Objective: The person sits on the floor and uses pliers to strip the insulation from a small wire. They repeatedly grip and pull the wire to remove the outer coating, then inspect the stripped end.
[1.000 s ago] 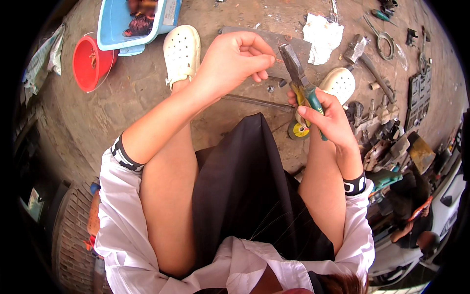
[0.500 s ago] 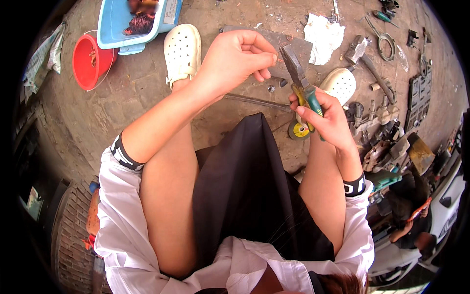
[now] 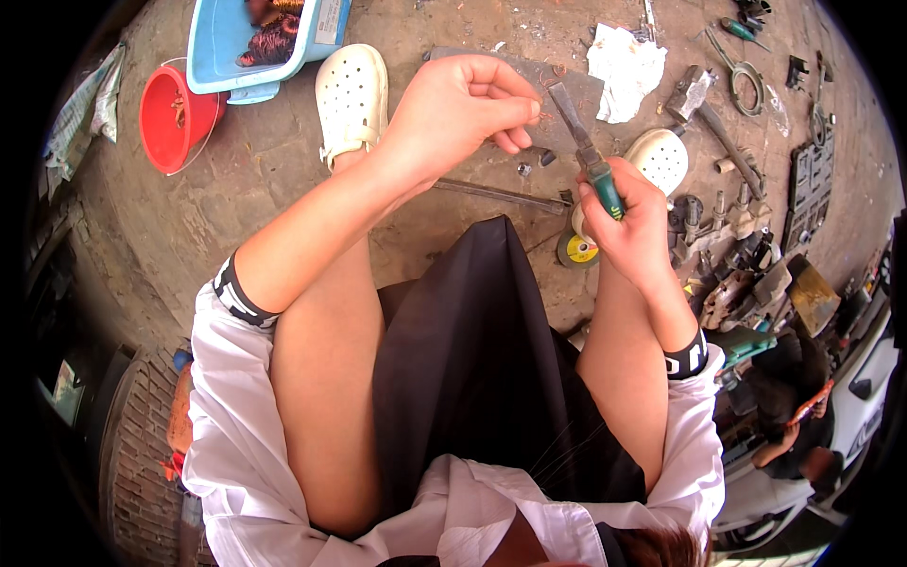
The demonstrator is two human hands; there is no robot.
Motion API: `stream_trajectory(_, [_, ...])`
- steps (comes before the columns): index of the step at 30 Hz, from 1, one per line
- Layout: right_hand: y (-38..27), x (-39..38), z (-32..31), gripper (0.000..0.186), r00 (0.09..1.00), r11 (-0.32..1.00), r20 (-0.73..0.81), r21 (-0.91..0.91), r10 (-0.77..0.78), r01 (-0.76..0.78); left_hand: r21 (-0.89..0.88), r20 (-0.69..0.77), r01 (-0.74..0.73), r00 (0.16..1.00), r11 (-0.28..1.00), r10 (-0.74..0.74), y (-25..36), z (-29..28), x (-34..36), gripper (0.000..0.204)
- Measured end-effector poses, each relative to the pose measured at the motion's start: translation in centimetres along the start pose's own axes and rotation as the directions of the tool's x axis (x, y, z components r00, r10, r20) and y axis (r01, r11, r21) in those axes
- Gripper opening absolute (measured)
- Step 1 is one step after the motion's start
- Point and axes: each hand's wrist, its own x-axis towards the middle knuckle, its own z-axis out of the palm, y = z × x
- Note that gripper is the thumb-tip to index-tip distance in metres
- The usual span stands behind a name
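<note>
Right hand (image 3: pixel 625 203) grips pliers (image 3: pixel 588 156), tips over the dark plate (image 3: pixel 588 87), left hand (image 3: pixel 472 113) pinched closed above it, on what I can't tell; reddish scraps (image 3: pixel 559 71) there suggest some work's done, bundle (image 3: pixel 269 42) in tub (image 3: pixel 213 61) left of plate, remainder unclear.

Left hand (image 3: pixel 472 106) in pinch, right hand (image 3: pixel 627 217) clenched; both forearms (image 3: pixel 316 234) stretched forward.
</note>
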Motion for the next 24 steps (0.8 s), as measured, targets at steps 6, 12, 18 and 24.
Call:
stream_trajectory(6, [-0.3, 0.1, -0.3, 0.006, 0.995, 0.997, -0.059, -0.006, -0.075, 0.074, -0.105, 0.047, 0.05, 0.998, 0.993, -0.045, 0.0, 0.0, -0.1, 0.019])
stream_trajectory(12, [-0.6, 0.1, -0.5, 0.008, 0.995, 0.997, -0.052, -0.007, -0.08, 0.08, -0.187, 0.096, 0.075, 0.994, 0.979, -0.058, 0.2, -0.1, -0.2, 0.02])
stream_trajectory(18, [-1.1, 0.1, -0.6, 0.008, 0.996, 0.996, -0.009, 0.01, -0.087, 0.087, -0.149, 0.071, 0.097, 0.994, 0.984, -0.087, -0.1, -0.2, -0.1, 0.016])
stream_trajectory(24, [-0.2, 0.1, -0.6, 0.01, 0.995, 0.98, 0.095, 0.198, -0.026, 0.007, -0.194, 0.059, 0.091, 0.995, 0.977, -0.081, 0.0, -0.3, -0.1, 0.015])
